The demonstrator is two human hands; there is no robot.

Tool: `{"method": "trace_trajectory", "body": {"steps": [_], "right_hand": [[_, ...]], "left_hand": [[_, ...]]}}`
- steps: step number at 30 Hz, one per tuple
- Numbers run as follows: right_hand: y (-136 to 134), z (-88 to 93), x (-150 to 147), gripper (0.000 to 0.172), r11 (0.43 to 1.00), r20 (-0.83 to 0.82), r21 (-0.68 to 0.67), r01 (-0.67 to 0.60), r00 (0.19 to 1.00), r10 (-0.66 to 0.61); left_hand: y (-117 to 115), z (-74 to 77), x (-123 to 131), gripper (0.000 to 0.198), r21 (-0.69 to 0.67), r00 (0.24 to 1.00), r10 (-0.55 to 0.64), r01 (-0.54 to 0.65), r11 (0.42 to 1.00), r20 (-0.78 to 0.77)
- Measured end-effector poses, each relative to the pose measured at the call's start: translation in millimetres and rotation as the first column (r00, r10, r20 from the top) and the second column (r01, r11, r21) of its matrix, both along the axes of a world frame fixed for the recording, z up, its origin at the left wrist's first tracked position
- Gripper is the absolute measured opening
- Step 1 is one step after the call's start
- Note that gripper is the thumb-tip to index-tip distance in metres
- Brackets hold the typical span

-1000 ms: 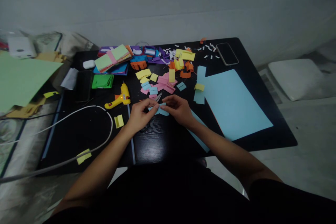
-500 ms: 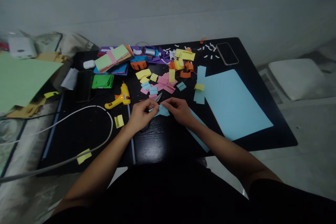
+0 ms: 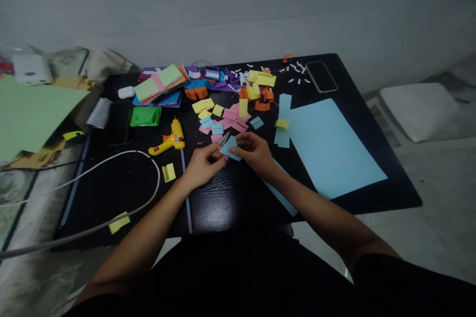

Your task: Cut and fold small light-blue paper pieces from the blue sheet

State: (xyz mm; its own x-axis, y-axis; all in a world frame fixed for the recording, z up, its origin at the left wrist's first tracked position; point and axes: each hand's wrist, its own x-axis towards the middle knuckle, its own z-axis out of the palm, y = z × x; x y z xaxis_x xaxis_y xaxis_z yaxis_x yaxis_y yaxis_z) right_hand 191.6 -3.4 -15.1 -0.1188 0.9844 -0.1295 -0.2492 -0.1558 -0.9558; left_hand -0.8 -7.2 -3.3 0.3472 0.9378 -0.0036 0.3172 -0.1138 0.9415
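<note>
Fingers [image 3: 222, 157] of the left hand [image 3: 203, 166] and right hand [image 3: 255, 151] are pinching almost shut on a small light-blue paper rectangle [image 3: 229, 147], holding it tilted just above the black table [image 3: 223, 198] at mid-frame. This seems to be a folding step, calling for matched edges before pressing. A large light-blue sheet [image 3: 330, 143] is lying right of centre, a yellow glue gun [image 3: 169, 138] left of centre.

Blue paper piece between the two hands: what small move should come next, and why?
Probably fold it over and press a crease. The left hand and right hand both pinch the blue paper piece by its edges, tilted just above the table. It seems to show one flat face, while the small coloured pieces lying just beyond look folded.
</note>
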Motion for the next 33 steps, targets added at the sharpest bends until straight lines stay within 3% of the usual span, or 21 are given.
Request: {"method": "trace_trajectory", "body": {"steps": [6, 11, 14, 24, 29, 33], "right_hand": [[-0.2, -1.1, 0.3, 0.029, 0.998, 0.075, 0.061, -0.004, 0.997, -0.001], [-1.4, -0.4, 1.8, 0.019, 0.990, 0.190, 0.144, -0.010, 0.982, -0.018], [-3.0, 2.3, 1.1, 0.019, 0.983, 0.221, 0.181, -0.034, 0.975, -0.007], [-4.2, 7.2, 1.1, 0.015, 0.982, 0.172, 0.183, -0.040, 0.985, 0.008], [-4.3, 10.1, 3.5, 0.016, 0.988, 0.156, 0.135, -0.072, 0.986, 0.051], [-3.7, 8.9, 1.6, 0.025, 0.993, 0.107, 0.098, -0.064, 0.993, 0.054]], "left_hand": [[-1.1, 2.2, 2.4, 0.018, -0.047, 0.998, -0.002, 0.005, 0.999, 0.065], [-0.8, -1.6, 1.4, 0.021, 0.012, 0.991, 0.060, -0.062, 0.998, 0.120], [-0.7, -2.1, 2.0, 0.029, 0.028, 0.976, 0.075, -0.082, 0.996, 0.205], [1.1, 7.7, 5.6, 0.018, -0.037, 0.956, 0.069, -0.061, 0.997, 0.286], [0.8, 7.5, 5.0, 0.016, -0.027, 0.962, 0.068, -0.063, 0.998, 0.263], [-0.6, 6.6, 3.1, 0.007, 0.065, 0.982, 0.074, -0.086, 0.994, 0.176]]}}
